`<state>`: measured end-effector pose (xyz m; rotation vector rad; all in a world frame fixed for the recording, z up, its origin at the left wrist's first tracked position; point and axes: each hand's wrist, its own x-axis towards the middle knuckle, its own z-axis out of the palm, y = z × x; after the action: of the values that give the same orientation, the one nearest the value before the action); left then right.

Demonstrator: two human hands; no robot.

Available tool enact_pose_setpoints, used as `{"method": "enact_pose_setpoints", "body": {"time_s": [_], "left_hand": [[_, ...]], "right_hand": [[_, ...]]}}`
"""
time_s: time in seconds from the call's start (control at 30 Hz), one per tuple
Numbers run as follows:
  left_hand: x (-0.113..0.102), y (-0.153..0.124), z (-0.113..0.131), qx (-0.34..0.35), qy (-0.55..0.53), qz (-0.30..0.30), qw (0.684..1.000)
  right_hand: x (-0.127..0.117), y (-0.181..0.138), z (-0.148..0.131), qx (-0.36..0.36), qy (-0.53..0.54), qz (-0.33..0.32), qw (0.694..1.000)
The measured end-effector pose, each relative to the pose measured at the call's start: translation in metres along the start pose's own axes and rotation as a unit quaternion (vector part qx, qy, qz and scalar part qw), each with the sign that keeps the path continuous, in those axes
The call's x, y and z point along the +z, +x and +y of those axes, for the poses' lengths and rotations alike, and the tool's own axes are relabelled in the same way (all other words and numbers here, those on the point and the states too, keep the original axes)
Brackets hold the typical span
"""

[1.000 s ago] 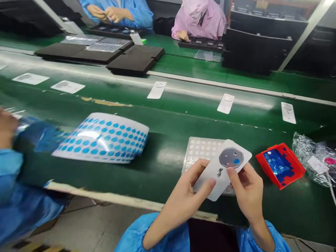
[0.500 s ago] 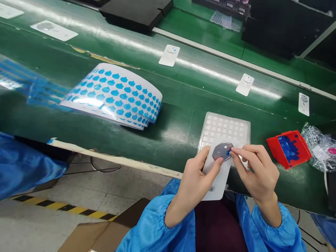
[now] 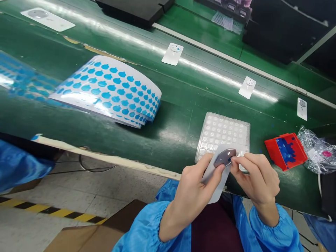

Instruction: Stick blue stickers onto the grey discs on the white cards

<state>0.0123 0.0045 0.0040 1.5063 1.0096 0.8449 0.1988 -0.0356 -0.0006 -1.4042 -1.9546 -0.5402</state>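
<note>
Our left hand (image 3: pixel 196 187) held a white rectangular card (image 3: pixel 217 189) in a narrow grip between thumb and fingers, just above a clear moulded plastic tray (image 3: pixel 223 131) on the green conveyor belt (image 3: pixel 175 120). Our right hand (image 3: pixel 256 178) pinched narrowly at a grey octagonal patch (image 3: pixel 223 158) on the card. Curved white sheets of blue dots (image 3: pixel 110 89) lay to the left, and a red plastic tray (image 3: pixel 285 151) lay to the right.

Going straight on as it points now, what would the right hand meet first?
The right hand would meet the grey piece on the white card, though depth is unclear.
</note>
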Motion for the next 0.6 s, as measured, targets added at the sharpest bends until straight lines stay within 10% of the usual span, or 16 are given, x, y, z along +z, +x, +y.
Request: {"method": "enact_pose_setpoints", "body": {"time_s": [0.6], "left_hand": [[0.006, -0.007, -0.005, 0.001, -0.012, 0.028, 1.000]], "right_hand": [[-0.009, 0.011, 0.000, -0.064, 0.029, -0.033, 0.997]]}}
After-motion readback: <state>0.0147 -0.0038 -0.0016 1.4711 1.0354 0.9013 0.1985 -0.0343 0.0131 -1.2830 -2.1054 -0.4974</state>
